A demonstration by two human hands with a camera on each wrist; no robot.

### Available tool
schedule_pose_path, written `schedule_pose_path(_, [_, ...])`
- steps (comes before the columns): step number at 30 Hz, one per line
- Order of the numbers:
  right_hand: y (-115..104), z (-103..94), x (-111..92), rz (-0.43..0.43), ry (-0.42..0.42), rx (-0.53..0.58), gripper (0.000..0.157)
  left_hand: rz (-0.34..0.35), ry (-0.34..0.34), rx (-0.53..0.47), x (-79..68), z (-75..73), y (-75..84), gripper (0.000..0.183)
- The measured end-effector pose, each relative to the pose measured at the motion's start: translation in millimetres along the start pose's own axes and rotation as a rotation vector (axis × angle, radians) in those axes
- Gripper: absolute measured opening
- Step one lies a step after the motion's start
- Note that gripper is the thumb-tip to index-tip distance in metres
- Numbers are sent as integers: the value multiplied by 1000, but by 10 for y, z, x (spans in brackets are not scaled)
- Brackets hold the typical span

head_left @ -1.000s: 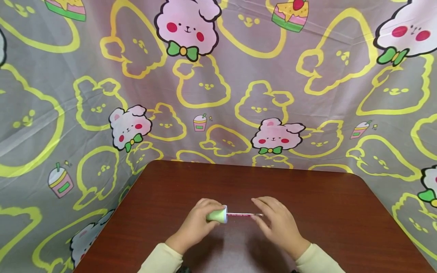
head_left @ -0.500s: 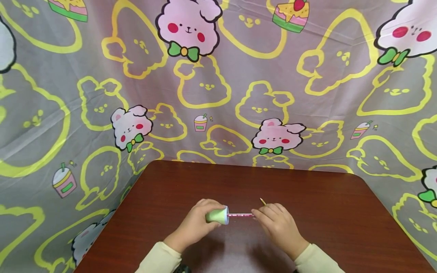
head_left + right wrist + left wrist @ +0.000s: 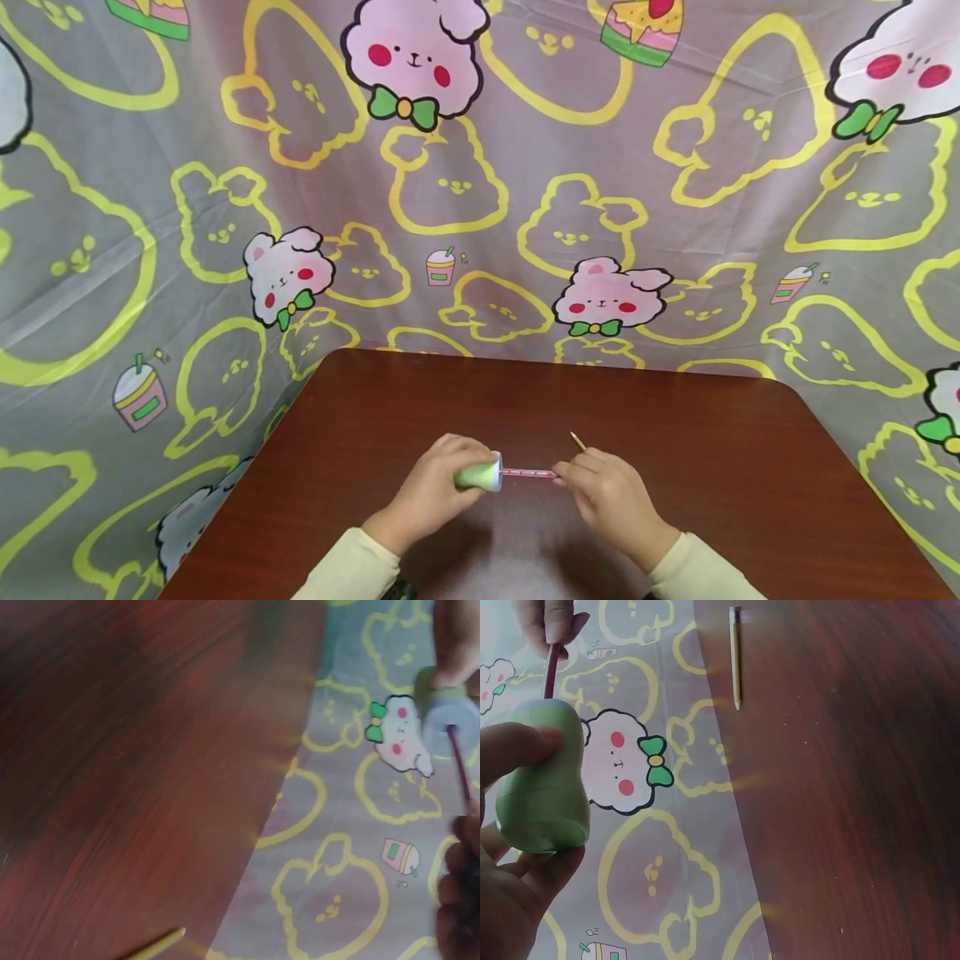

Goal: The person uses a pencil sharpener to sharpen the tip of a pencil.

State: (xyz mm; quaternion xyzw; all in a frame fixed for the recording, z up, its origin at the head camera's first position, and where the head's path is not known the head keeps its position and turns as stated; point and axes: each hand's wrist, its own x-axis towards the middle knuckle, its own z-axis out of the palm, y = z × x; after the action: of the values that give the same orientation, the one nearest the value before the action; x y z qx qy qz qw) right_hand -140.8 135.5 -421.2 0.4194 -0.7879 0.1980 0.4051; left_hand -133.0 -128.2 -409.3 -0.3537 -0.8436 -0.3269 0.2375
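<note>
My left hand (image 3: 431, 490) holds a green pencil sharpener (image 3: 478, 476) sideways above the table, its pale blue end facing right. A thin pink-red pencil (image 3: 528, 473) sticks out of that end, its tip hidden inside. The fingers of my right hand (image 3: 611, 500) pinch the pencil's other end. In the left wrist view, the thumb presses on the waisted sharpener body (image 3: 547, 784) while fingers support it from below. The right wrist view shows the pencil (image 3: 459, 766) entering the middle of the round pale end.
A yellow pencil (image 3: 577, 441) lies on the dark brown wooden table (image 3: 450, 392), just beyond my right hand. Behind the table and at its sides hangs a grey cloth (image 3: 495, 250) printed with cartoon rabbits and yellow outlines.
My right hand's fingers were spread around the pencil's end; they have closed and now pinch it. The yellow pencil, hidden behind that hand earlier, has come into view. The left hand stays nearly still.
</note>
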Motion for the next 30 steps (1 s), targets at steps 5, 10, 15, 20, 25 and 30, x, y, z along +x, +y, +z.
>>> schedule_pose_path(5, [-25, -113, 71, 499, -403, 497, 9, 145, 48, 82, -20, 32, -28, 43])
schedule_pose_path(10, [17, -177, 171, 883, -562, 820, 18, 215, 84, 108, -22, 33, -30, 46])
schedule_pose_path(15, [22, -191, 203, 832, -563, 690, 19, 219, 101, 127, -17, 32, -29, 48])
schedule_pose_path(20, [-34, -175, 184, 750, -478, 443, 30, 197, 98, 140, -20, 51, -34, 47])
schedule_pose_path(25, [-48, -142, 92, 496, -254, 139, 38, 137, 74, 121, -29, 51, -41, 47])
schedule_pose_path(30, [23, -100, 21, 150, 14, -32, 32, 100, 64, 101, -19, 23, -39, 47])
